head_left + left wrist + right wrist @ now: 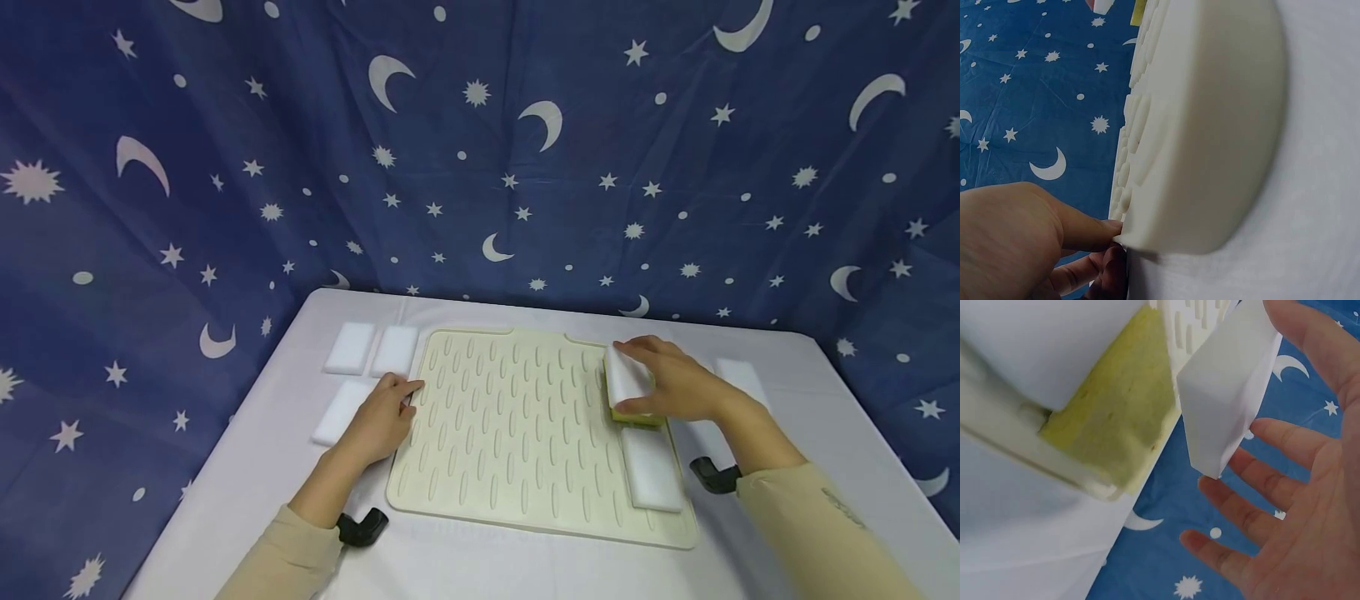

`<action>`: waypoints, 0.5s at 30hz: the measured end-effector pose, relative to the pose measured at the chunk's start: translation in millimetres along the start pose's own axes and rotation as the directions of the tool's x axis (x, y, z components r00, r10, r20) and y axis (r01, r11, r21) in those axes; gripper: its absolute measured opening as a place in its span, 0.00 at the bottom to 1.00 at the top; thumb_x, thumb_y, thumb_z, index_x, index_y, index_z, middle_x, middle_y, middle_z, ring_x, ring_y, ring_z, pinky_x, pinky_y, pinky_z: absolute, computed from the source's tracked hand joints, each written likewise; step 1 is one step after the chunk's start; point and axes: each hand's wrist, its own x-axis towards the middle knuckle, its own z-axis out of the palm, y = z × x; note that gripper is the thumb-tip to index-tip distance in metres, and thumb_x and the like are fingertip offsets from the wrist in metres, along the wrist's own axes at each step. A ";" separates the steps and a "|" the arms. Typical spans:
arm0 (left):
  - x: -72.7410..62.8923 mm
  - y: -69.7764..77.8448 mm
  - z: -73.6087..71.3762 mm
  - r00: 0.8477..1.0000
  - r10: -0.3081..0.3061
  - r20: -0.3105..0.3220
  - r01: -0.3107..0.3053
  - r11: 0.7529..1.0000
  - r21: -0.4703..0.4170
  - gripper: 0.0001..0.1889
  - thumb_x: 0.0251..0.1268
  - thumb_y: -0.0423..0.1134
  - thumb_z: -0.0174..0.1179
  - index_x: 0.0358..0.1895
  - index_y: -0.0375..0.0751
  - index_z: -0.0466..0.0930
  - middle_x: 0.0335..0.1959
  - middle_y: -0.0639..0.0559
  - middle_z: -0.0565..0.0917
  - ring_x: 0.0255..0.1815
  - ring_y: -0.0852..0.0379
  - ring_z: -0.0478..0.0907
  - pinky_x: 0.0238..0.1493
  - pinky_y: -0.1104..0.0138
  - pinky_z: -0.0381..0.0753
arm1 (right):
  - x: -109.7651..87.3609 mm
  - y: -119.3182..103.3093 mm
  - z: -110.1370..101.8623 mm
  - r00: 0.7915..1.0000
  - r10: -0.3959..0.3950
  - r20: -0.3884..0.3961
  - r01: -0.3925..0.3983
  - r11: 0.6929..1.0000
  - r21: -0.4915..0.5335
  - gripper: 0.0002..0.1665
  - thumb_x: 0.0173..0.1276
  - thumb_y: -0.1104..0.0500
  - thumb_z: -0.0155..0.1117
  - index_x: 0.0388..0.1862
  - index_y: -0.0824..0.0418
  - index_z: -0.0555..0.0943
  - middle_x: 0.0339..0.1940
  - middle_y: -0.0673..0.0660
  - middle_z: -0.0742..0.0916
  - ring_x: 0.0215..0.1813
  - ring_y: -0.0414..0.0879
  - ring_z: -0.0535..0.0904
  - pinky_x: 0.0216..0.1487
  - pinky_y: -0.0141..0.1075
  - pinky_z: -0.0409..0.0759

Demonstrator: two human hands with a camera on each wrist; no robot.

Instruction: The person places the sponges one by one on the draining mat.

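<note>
A cream ridged mat [517, 433] lies on the table. At its left edge my left hand [382, 417] pinches the rim between thumb and fingers, close up in the left wrist view. My right hand [670, 379] holds a white sponge block [1229, 387] between thumb and fingertips over the mat's right side. Below that block, a yellow sponge [1116, 406] shows on the mat, partly covered in the head view. Another white sponge block [652, 471] lies on the mat nearer to me, just in front of the yellow sponge.
Several more white blocks lie on the white tablecloth: left of the mat, one at the back [350, 347], a neighbouring block [395, 348] and a nearer block [341, 408]; on the right, a block [738, 377] partly behind my arm. A blue star-patterned curtain [450, 167] hangs behind.
</note>
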 end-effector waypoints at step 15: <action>-0.3 -0.1 0.3 1.000 0.004 0.003 -0.004 1.000 0.000 0.23 0.76 0.31 0.57 0.72 0.35 0.75 0.57 0.43 0.76 0.43 0.57 0.74 0.45 0.63 0.76 | 30.6 -15.7 8.7 1.000 0.005 0.031 -0.004 0.999 -0.032 0.62 0.56 0.36 0.80 0.83 0.56 0.63 0.78 0.64 0.70 0.76 0.65 0.66 0.72 0.66 0.67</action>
